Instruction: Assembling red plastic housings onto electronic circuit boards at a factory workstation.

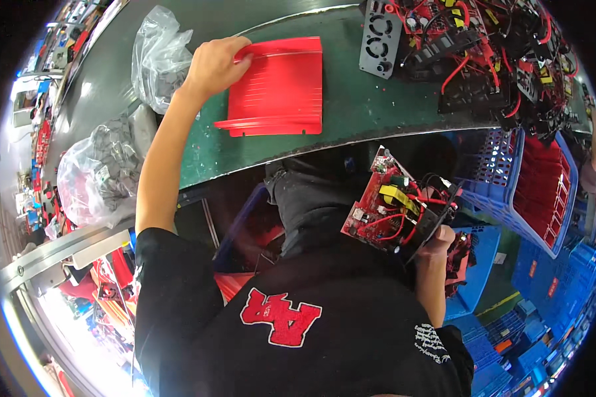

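My left hand point(217, 66) grips the upper left corner of a red ribbed metal housing panel point(278, 86), thumb over its inner face. The panel has raised edges along its top and bottom and rests on the green bench. Low on my right, in front of the bench edge, my right hand point(437, 243) holds a red circuit board assembly point(387, 205). Red wires, a yellow-wrapped part and a black end piece show on it. The board is tilted, and part of my right hand's fingers is hidden behind the black piece.
Several wired board assemblies point(483, 59) are piled at the bench's right, beside a grey end plate with fan openings point(380, 40). Clear plastic bags point(160, 59) lie at the left. Blue crates point(493, 155), one holding red panels, stand at the right below the bench point(371, 109).
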Motion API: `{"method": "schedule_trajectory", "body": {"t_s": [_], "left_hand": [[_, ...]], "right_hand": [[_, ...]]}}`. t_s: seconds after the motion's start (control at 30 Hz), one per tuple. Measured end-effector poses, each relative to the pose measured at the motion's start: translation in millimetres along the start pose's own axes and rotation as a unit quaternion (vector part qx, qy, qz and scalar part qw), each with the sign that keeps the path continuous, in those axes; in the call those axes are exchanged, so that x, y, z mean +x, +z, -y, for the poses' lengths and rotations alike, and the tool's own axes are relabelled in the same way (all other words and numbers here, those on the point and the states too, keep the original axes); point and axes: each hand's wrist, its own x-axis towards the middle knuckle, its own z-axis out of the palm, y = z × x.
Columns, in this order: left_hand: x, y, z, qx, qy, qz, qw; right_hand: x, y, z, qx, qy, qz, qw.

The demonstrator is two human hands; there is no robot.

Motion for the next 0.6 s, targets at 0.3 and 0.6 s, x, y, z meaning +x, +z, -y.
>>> {"method": "schedule_trajectory", "body": {"t_s": [0.3,0.6], "left_hand": [[-4.4,7.6,-5.4,-0.097,-0.126,-0.041,0.986],[27.6,15.5,-28.4,-0.075,0.064,0.0,0.995]], "right_hand": [[-4.9,-4.2,-2.4,-0.013,-0.001,-0.047,0.999],[0.5,-13.0,-4.0,0.011,-0.005,-0.029,1.0]]}}
